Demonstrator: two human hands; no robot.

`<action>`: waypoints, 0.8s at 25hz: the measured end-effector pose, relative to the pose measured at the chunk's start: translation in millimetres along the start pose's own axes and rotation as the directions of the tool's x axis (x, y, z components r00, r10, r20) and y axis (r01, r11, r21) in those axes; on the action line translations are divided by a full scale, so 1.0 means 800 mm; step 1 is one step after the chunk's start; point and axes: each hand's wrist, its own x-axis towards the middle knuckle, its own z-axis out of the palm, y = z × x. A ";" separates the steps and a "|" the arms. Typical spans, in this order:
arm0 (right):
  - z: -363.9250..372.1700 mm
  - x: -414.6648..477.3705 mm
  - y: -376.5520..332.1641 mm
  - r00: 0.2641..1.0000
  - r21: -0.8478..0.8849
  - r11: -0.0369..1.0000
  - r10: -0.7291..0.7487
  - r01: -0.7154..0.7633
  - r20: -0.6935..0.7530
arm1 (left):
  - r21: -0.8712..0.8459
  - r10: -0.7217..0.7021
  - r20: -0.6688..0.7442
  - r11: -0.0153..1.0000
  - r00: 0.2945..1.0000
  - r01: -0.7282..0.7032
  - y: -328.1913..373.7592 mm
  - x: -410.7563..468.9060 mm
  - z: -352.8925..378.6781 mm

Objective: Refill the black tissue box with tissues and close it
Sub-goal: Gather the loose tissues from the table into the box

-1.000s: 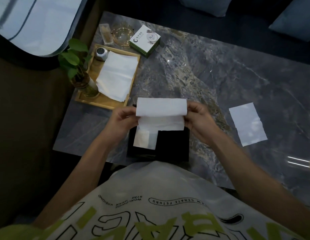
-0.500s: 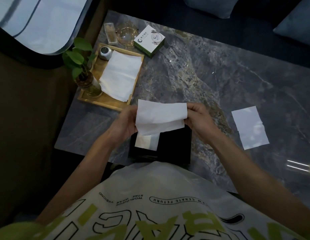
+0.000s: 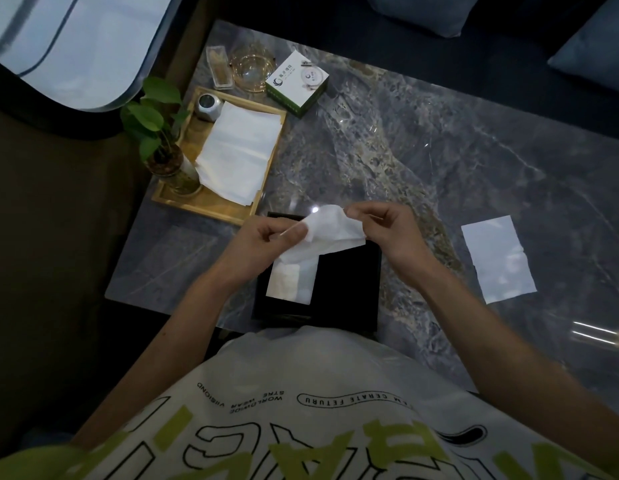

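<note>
The black tissue box (image 3: pixel 346 289) stands at the near edge of the marble table, just in front of my body. Both hands hold one white tissue (image 3: pixel 330 232) over its far side. My left hand (image 3: pixel 270 237) pinches the tissue's left end and my right hand (image 3: pixel 380 226) pinches its right end, so the sheet is bunched between them. A folded part of the tissue (image 3: pixel 292 280) hangs down over the left half of the box. A stack of white tissues (image 3: pixel 240 152) lies on the wooden tray (image 3: pixel 204 206) to the left.
A single flat tissue (image 3: pixel 496 258) lies on the marble table (image 3: pixel 422 150) to the right. The tray also carries a potted plant (image 3: pixel 155 133) and a small metal jar (image 3: pixel 208 106). A green-and-white box (image 3: pixel 297 81) and a glass ashtray (image 3: pixel 251 69) stand at the far left.
My hands have come closer together and the tissue, held flat and wide before, is now crumpled and bunched between them. The box has not moved.
</note>
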 end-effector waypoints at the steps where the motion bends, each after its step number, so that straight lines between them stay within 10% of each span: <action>1: -0.001 0.000 -0.001 1.000 -0.003 1.000 -0.010 0.010 0.009 | -0.010 0.015 0.028 1.000 0.999 -0.014 0.002 0.000 0.002; 20: 0.000 -0.001 0.004 0.996 -0.034 0.995 -0.091 0.090 -0.004 | 0.150 0.039 -0.171 0.989 0.985 -0.013 0.011 -0.002 0.011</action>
